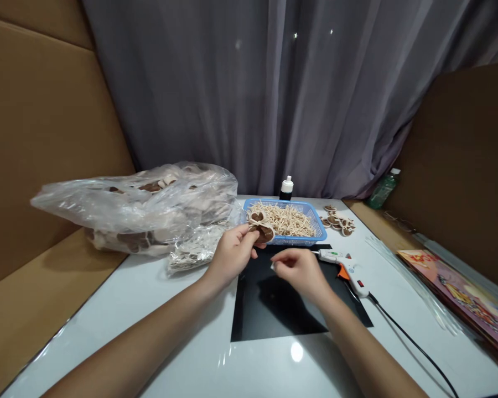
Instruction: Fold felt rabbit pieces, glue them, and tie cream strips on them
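My left hand (234, 251) pinches a small brown ornament (262, 228) with a pale edge and a pale bow, raised in front of the blue basket (321, 235). To its right, my right hand (299, 270) hovers over the black mat (253, 320), thumb and fingertips pressed together on a tiny whitish piece (273, 266) too small to name. Pale, short strips (288, 220) fill the basket. A white glue gun (346, 268) with an orange trigger lies at the mat's right side, its nozzle close behind my right hand.
Clear plastic bags (182, 204) bulge at the left. Similar brown ornaments (338, 221) are piled right of the basket, and a small white-capped bottle (286, 188) stands behind it. Clear sticks (415, 284), a black cord (415, 337) and a colourful printed packet (465, 293) lie at the right.
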A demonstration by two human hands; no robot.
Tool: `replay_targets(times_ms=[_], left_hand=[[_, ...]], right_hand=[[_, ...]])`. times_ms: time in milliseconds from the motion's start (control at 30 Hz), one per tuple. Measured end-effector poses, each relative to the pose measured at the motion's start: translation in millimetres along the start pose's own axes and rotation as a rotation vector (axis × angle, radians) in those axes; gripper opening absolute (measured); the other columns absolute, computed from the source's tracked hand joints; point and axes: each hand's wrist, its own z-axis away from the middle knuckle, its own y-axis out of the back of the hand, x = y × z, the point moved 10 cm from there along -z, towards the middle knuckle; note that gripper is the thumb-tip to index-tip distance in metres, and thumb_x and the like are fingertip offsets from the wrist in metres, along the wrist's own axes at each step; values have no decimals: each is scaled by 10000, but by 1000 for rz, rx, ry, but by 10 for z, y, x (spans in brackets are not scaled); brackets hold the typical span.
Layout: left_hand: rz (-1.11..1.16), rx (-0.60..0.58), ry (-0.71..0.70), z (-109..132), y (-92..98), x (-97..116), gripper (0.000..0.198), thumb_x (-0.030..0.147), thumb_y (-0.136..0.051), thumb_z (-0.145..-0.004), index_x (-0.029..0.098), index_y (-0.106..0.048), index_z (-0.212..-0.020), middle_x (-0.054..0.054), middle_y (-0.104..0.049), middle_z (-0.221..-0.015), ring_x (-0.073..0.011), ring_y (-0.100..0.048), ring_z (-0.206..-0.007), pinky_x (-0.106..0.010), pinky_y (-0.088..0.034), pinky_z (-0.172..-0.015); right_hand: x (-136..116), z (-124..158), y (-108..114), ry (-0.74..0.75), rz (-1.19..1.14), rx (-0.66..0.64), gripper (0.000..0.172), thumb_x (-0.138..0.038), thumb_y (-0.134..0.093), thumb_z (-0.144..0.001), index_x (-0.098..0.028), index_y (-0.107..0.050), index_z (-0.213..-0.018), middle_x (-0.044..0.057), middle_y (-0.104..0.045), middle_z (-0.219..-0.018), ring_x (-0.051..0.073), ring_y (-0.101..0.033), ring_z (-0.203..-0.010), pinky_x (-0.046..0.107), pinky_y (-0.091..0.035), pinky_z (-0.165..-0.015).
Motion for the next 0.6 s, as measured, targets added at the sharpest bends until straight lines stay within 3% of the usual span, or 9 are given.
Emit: replay_targets(times_ms=[100,200,333,467,600], left_hand=[[73,27,60,5,-38,-173,184,276,-534,-770,170,-553,-920,-28,-681,-755,-164,-648,-702,-218,-476,-522],[139,60,85,25,-67,-328,291,284,-579,-754,221,-385,-962,30,-655,-673,-148,-645,-648,-229,-485,-542],[141,17,9,50,-148,-353,270,297,-583,-758,235,-324,-804,61,-594,-664,-120,-618,-606,-178,-448,-466],[45,3,-11,86,-177,-357,188,311,-590,-761,200,-441,-728,42,-562,-681,-117,-612,-653,-208,-523,-561],[28,9,49,101,-186,-447,152,310,-622,-737,187,-568,-807,-7,-631,-794,-150,-642,-727,-233,-547,-602]], right_hand=[[228,43,195,-201,-559,44,162,-266,-712,-654,-153,-643,-747,27,-690,-653,156,-658,-634,267,-527,-619],[252,77,207,-266,-799,46,250,-288,-774,-611,-148,-603,-728,29,-690,-679,132,-663,-659,227,-533,-627],[227,75,170,-267,-862,6,260,-306,-773,-626,-142,-610,-743,21,-672,-713,123,-658,-694,214,-538,-643],[260,73,154,-266,-836,0,238,-322,-758,-646,-154,-622,-746,-26,-611,-677,102,-633,-676,199,-527,-621],[282,61,155,-225,-786,25,254,-336,-764,-632,-166,-620,-755,-27,-612,-648,93,-610,-628,170,-481,-554]])
